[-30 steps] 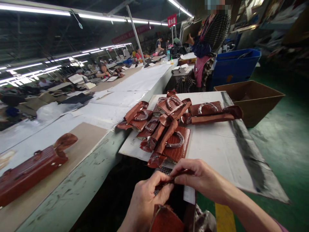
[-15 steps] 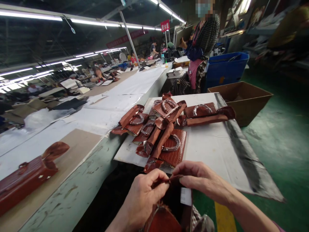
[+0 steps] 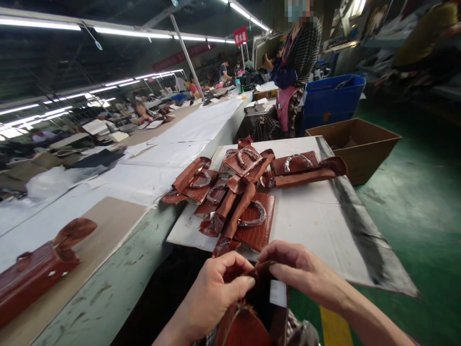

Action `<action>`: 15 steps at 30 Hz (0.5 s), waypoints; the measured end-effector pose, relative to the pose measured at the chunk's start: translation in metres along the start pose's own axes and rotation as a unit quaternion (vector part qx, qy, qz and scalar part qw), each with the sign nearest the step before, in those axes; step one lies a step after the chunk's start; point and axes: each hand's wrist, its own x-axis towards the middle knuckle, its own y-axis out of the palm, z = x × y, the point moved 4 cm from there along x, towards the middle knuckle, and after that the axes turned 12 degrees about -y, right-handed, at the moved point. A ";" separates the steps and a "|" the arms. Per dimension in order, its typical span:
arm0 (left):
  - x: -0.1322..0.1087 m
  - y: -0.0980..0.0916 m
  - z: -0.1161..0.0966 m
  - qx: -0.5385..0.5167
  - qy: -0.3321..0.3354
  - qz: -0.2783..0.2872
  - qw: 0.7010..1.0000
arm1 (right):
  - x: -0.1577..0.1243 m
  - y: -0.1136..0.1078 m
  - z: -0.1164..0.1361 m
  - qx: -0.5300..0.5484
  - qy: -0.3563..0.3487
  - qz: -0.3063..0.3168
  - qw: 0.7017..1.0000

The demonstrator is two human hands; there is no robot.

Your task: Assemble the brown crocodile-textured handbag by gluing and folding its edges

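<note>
Low in the view, a reddish-brown handbag (image 3: 247,327) sits before me with its dark inside and a white label (image 3: 278,293) showing. My left hand (image 3: 221,293) pinches the bag's top edge between thumb and fingers. Close beside it, my right hand (image 3: 298,269) grips the same edge a little to the right. Only a short gap lies between the two pinches. The bag's lower part is cut off by the frame. Just beyond my hands, several brown crocodile-pattern handbag pieces (image 3: 257,233) with plastic-wrapped handles lie piled together.
A white board (image 3: 306,226) bears the pile. To the left runs a long paper-covered worktable (image 3: 140,178), with another brown bag (image 3: 36,274) on it. A brown bin (image 3: 360,154) and a blue bin (image 3: 333,101) stand at the right, near a standing person (image 3: 298,62).
The whole scene has shifted slightly left as my head turned a little. Both hands keep their hold on the bag's edge, with hardly any movement.
</note>
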 end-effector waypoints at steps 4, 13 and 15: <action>-0.008 0.003 0.003 0.034 0.004 -0.045 0.998 | -0.004 0.006 0.012 -0.073 -0.029 0.002 0.997; -0.012 0.001 0.019 0.087 0.049 -0.163 0.982 | -0.014 0.017 0.027 -0.268 -0.188 -0.088 0.941; -0.014 0.002 0.020 0.092 0.059 -0.166 0.980 | -0.016 0.022 0.029 -0.300 -0.228 -0.086 0.922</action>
